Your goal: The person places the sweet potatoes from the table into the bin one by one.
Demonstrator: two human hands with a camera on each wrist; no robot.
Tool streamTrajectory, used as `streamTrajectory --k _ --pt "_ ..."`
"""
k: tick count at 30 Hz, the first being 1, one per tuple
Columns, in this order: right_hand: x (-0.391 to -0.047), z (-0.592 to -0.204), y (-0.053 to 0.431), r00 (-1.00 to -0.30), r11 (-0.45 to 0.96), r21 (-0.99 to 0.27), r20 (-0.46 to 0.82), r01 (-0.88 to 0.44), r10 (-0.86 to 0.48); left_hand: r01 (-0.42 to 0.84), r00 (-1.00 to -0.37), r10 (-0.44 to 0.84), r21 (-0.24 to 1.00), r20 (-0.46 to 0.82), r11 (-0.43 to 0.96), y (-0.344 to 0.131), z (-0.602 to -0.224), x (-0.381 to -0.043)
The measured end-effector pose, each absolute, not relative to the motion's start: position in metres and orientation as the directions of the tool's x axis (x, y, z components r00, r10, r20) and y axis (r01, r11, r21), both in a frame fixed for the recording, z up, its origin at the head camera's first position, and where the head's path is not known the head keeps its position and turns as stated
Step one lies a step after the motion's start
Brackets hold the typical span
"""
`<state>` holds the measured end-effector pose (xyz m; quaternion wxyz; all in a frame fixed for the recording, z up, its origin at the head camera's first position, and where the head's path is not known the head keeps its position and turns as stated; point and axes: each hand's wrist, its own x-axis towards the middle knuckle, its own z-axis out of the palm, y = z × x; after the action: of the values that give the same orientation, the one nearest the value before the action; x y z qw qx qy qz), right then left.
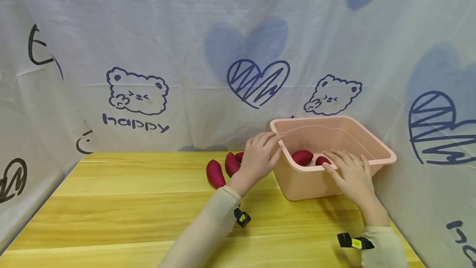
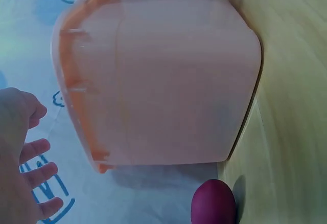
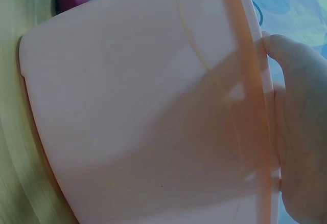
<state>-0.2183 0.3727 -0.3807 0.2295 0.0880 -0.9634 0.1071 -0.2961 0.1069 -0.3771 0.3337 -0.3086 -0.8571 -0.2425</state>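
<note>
A pink plastic bin (image 1: pixel 316 187) stands on the right of the table, with two dark red sweet potatoes (image 1: pixel 302 157) visible inside. My left hand (image 1: pixel 260 154) is at the bin's left rim, fingers loosely bent and spread; the left wrist view shows nothing held in this hand (image 2: pixel 25 157). Over the front rim, my right hand (image 1: pixel 353 177) reaches with fairly straight fingers, close to the smaller visible sweet potato (image 1: pixel 322 161). In the right wrist view its thumb is at the rim, and its fingertips are hidden behind the bin wall (image 3: pixel 127 106).
Several more sweet potatoes (image 1: pixel 215 174) lie on the yellow wooden table (image 1: pixel 122 214), left of the bin and partly behind my left arm. A white cloth (image 1: pixel 193 94) with hearts and bears hangs behind the table and along its sides.
</note>
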Motion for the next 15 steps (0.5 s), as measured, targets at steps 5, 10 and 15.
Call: streamTrajectory --k 5,10,15 --pt "-0.219 -0.382 0.372 -0.874 0.96 -0.167 0.471 -0.224 -0.122 0.658 -0.639 0.334 0.266 0.693 0.705 0.092 -0.383 -0.287" --pt "-0.219 -0.384 0.372 -0.87 0.959 -0.168 0.478 -0.23 -0.125 0.622 -0.673 0.288 0.311 0.681 0.719 0.077 -0.388 -0.278" --pt "-0.219 -0.383 0.373 -0.87 0.959 -0.171 0.478 -0.227 -0.121 0.59 -0.699 0.239 0.354 0.674 0.725 0.066 -0.397 -0.278"
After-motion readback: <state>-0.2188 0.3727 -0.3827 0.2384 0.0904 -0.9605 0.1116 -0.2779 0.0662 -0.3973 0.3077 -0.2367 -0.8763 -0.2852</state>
